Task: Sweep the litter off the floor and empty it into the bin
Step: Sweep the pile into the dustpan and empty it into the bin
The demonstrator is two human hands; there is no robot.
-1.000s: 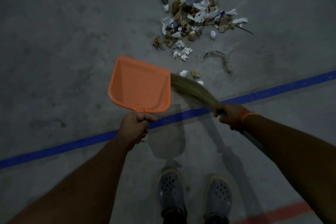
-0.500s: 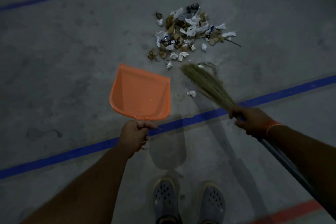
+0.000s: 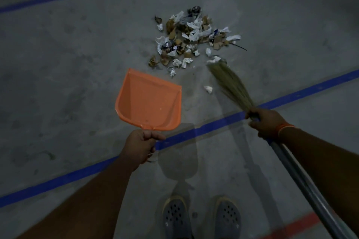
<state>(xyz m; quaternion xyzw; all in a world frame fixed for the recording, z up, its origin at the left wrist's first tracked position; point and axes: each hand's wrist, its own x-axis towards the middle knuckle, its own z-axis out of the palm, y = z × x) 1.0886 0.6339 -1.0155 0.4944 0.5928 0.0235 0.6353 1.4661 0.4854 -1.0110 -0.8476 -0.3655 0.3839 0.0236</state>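
While the left hand grips the orange dustpan, the right hand clasps the broom beside light, easily scattered litter.

Bare forearms, orange wristband, grey perforated clogs.

An industrial or warehouse-type hall is indicated: bare grey concrete floor marked with painted blue lines and a red line.
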